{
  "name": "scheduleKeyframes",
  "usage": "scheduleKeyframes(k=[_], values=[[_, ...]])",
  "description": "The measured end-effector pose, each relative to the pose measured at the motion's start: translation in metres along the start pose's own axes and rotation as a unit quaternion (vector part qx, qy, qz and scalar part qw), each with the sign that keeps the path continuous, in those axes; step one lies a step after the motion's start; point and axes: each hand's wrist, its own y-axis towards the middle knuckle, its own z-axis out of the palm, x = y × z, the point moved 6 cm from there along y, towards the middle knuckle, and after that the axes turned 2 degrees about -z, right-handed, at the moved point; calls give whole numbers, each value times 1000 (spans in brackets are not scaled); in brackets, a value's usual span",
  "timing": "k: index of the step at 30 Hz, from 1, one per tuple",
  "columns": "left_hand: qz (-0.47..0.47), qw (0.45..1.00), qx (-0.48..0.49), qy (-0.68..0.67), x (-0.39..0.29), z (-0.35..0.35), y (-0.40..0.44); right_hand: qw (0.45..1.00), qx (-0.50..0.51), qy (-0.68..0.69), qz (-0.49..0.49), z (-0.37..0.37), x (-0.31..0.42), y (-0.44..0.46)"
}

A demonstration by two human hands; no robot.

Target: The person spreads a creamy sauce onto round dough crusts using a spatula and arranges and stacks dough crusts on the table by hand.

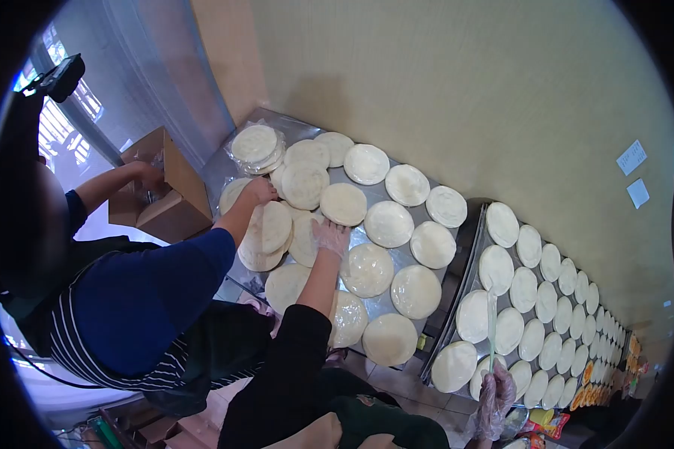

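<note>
Near the middle of the frame, the lower edge of a pale dough round (344,204) is met by the gloved left hand (331,238), which is reached by a black sleeve from the bottom. Its fingers are pointed toward the top of the frame; whether the round is pinched or only touched cannot be told.

At the lower right, a long pale tool (492,322) is gripped in the gloved right hand (499,396), the fingers closed around its lower end. The tool is held with its far end pointed up the frame, over the near rounds (472,316) of the right-hand table (463,292); whether they are touched by it cannot be told. That table is covered with rows of rounds, carried on toward the right edge, where orange-topped rounds (591,395) are seen.

The metal table (281,122) at the centre is also spread with rounds, some glossy, some overlapped at its left end. A plastic-wrapped stack (256,144) is set at its upper left corner. At the left, one hand of a blue-sleeved co-worker (262,190) is laid among the overlapped rounds, and the other is put into a cardboard box (176,217).
</note>
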Motion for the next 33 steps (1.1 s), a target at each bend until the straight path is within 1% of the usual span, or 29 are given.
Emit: scheduleKeyframes(k=[1,3,4,6,7,9,10,12,14,15,17,18,19,20,21,22,23,24,25,27,28,29,30,31,33], values=[[0,1000,-4,-1,2,0,2,1000,1,-2,3,1,2,1],[13,995,67,68,0,10,8,999,27,2,27,4,6,4],[12,996,61,70,-2,13,11,999,27,4,29,7,10,5],[-32,990,75,114,-3,25,21,998,35,15,42,12,15,7],[-31,990,73,114,-8,26,24,997,44,26,49,15,16,7],[-55,973,0,226,-20,13,33,998,49,16,43,19,13,8],[-101,949,-107,278,-24,29,-17,998,50,6,37,20,12,9],[49,932,-182,310,-48,4,-40,998,57,10,39,20,9,9],[133,905,-231,333,-54,-3,-100,997,61,15,47,21,3,9],[136,902,-233,336,-54,-17,-108,997,54,27,42,21,-2,11],[95,917,-225,317,-50,-39,-110,997,53,42,38,29,-2,14],[100,916,-226,317,-50,-49,-101,997,56,42,23,35,5,16],[134,912,-234,308,-51,-55,-91,997,60,42,5,40,11,18],[168,908,-241,299,-57,-70,-76,997,64,45,5,43,12,19],[173,907,-242,297,-51,-101,-32,996,69,48,4,46,12,18],[170,922,-212,276,-59,-137,1,996,64,54,16,48,9,17],[167,935,-180,257,-93,-170,29,996,58,60,28,49,6,16],[201,807,-389,397,-78,-120,-27,996,59,62,26,50,6,16],[202,807,-388,397,-77,-100,-44,997,63,45,22,51,7,15],[207,800,-420,376,-76,-92,-58,997,65,27,18,49,8,12],[209,801,-417,377,-76,-83,-60,998,63,30,9,48,9,11],[213,708,-465,487,-82,-75,-63,998,60,33,1,47,10,9],[212,599,-503,586,-86,-68,-68,998,56,34,2,45,9,7],[213,598,-500,589,-86,-67,-68,997,50,50,2,44,7,6],[195,639,-449,593,-94,-71,-56,997,36,69,3,41,8,3]])
